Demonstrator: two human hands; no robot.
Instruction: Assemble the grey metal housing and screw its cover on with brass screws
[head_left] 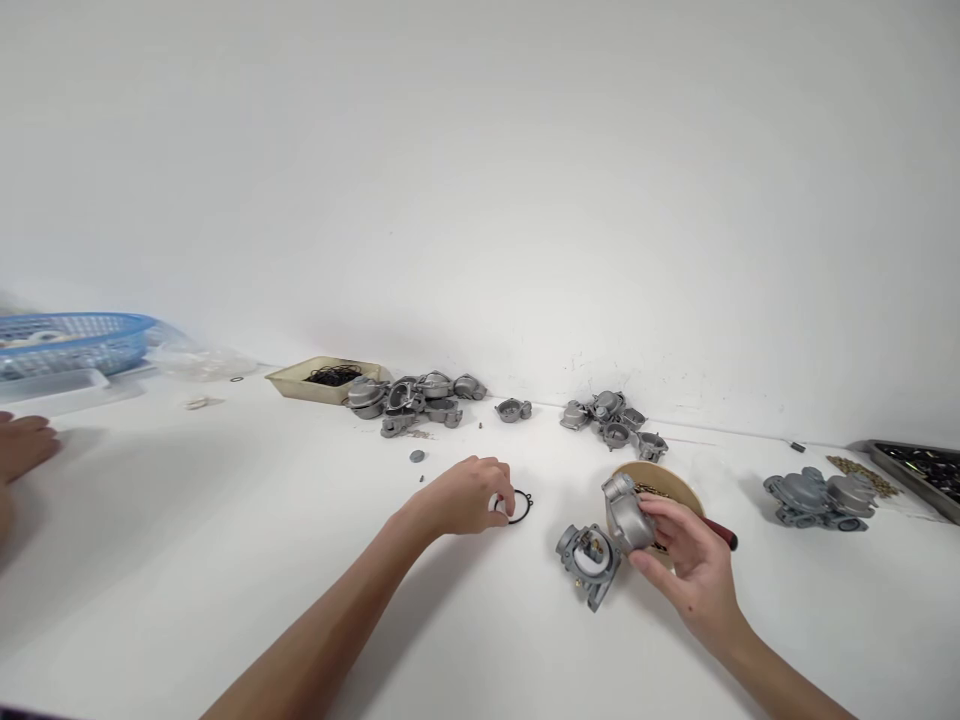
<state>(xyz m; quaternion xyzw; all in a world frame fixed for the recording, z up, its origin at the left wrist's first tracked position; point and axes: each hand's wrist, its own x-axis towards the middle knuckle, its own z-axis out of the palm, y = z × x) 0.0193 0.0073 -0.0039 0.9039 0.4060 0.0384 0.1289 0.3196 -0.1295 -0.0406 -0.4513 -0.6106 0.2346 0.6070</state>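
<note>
The right hand (694, 575) is clamped on a gray metal cover (631, 522), thumb below and fingers above. The left hand (472, 497) has its thumb and fingertips at the left edge of a black ring gasket (529, 508); whether they grip it cannot be told. An opened gray metal body (589, 555) lies on the counter (225, 560) between the hands, nearer the right. A round container (654, 468) stands just behind the right hand. Beyond the left hand are a cluster of gray parts (436, 385) and a cream tray (300, 383).
</note>
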